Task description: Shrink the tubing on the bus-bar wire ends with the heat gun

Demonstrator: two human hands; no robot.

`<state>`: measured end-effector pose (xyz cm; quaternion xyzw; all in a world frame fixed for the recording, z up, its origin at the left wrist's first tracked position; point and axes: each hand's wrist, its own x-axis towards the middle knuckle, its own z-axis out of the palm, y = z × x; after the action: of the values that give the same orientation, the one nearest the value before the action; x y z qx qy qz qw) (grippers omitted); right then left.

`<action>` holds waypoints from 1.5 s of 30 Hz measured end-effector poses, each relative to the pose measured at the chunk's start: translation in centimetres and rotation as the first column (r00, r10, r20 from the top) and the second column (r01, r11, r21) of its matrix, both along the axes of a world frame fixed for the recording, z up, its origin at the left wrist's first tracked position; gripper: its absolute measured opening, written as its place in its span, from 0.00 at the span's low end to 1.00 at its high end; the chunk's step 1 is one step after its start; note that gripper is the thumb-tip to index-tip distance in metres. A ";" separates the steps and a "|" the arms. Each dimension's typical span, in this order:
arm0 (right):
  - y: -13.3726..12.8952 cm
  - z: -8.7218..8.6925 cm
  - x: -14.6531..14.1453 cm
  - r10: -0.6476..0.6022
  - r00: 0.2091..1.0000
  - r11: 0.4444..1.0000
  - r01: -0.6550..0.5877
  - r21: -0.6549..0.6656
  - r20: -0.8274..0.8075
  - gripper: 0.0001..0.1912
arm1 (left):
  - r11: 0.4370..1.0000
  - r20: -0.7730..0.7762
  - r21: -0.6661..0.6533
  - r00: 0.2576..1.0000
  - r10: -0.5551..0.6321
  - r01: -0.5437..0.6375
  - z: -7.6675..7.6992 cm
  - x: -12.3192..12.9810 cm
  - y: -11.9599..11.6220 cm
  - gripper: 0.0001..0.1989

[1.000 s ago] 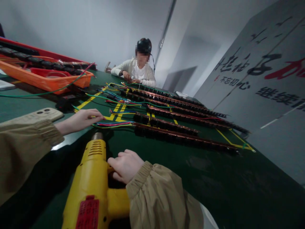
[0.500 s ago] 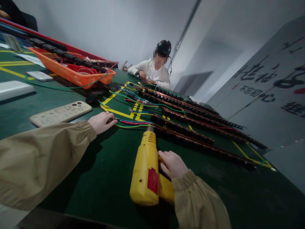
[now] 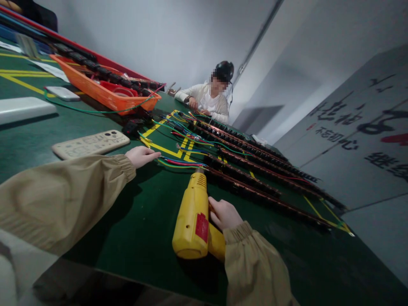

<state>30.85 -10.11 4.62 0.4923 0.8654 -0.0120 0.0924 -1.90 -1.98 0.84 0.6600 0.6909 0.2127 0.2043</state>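
My right hand (image 3: pixel 225 213) is wrapped round the handle of a yellow heat gun (image 3: pixel 191 216) with a red label. The gun's metal nozzle points away from me at the spot where coloured wires (image 3: pixel 183 163) meet a long dark strip (image 3: pixel 255 191) with copper-coloured lines. My left hand (image 3: pixel 142 156) pinches the free ends of these blue, red and green wires, its fingers pressed together. Left of that hand lies a beige phone (image 3: pixel 91 144). Several similar strips (image 3: pixel 261 163) with wires at their ends lie side by side beyond.
An orange basket (image 3: pixel 108 104) holding dark parts and a red ring stands at the back left. White flat boxes (image 3: pixel 25 109) lie at the left. Across the green table (image 3: pixel 153 238) sits a person (image 3: pixel 212 100) in a white top. Yellow tape lines mark the tabletop.
The view has shifted slightly, moving the scene within the frame. The fingers of my left hand look straighter along the wires. My right hand still holds the heat gun, its nozzle at the wire joint.
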 end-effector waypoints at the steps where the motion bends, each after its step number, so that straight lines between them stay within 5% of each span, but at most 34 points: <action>1: 0.0 0.0 -0.5 0.017 1.000 1.000 -0.017 0.004 0.019 0.09 | 1.000 0.015 0.013 1.000 -0.005 0.005 -0.1 0.0 0.1 0.29; 7: 0.1 -0.2 -4.2 0.138 0.989 0.990 -0.139 0.012 0.057 0.11 | 0.994 0.090 0.105 0.995 -0.047 0.038 -0.5 0.0 0.2 0.29; 18: 0.5 -0.5 -11.1 0.251 0.965 0.968 -0.252 0.003 -0.070 0.12 | 0.997 0.044 0.061 0.998 -0.043 0.040 -0.1 0.0 0.4 0.28; 27: 1.1 -1.1 -10.8 0.262 0.888 0.957 -0.289 -0.015 -0.379 0.11 | 0.995 0.018 0.083 0.999 -0.048 0.047 -0.3 -0.3 0.8 0.28; 32: -0.4 0.2 -8.9 0.156 0.874 0.986 -0.166 0.020 -0.461 0.11 | 0.993 0.009 0.100 0.998 -0.066 0.065 -0.4 -0.4 1.0 0.27; 35: -4.0 0.9 -8.5 0.066 0.862 0.998 -0.045 0.054 -0.502 0.19 | 0.995 -0.014 0.090 0.999 -0.043 0.044 -0.4 -0.3 1.1 0.27; 40: -10.6 -0.2 -11.3 -0.002 0.869 0.980 0.101 0.172 -0.494 0.55 | 0.993 -0.035 0.094 0.997 -0.074 0.077 -0.5 -0.4 1.3 0.28; 45: -10.9 -1.2 -13.5 -0.113 0.853 0.955 0.235 0.182 -0.509 0.62 | 0.991 -0.020 0.108 0.997 -0.075 0.076 -0.6 -0.3 1.2 0.28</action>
<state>17.39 -20.99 3.46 0.5570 0.8068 -0.0421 -0.1924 -2.23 -0.81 0.24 0.6975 0.6546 0.2367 0.1704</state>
